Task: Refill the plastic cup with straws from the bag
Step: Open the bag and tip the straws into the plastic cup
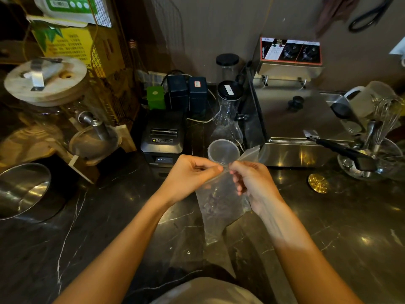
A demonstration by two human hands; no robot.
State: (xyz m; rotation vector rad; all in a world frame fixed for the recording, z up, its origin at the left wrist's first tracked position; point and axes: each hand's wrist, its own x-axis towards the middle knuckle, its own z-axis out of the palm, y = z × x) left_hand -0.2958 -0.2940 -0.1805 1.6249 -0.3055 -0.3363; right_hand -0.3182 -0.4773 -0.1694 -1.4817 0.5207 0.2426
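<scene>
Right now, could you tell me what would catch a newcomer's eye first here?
Two hands meet at centre: the left hand and right hand pinch the top of a clear plastic bag hanging over the dark marble counter. Just behind stands an empty plastic cup. To the right gleams a steel fryer.

My two forearms are bare from the bottom edge of the view up to the wrists, with no sleeve, watch, ring or glove on my left hand [190, 175] or right hand [252, 181], and I wear a pale grey garment [206, 291] over my front.
</scene>
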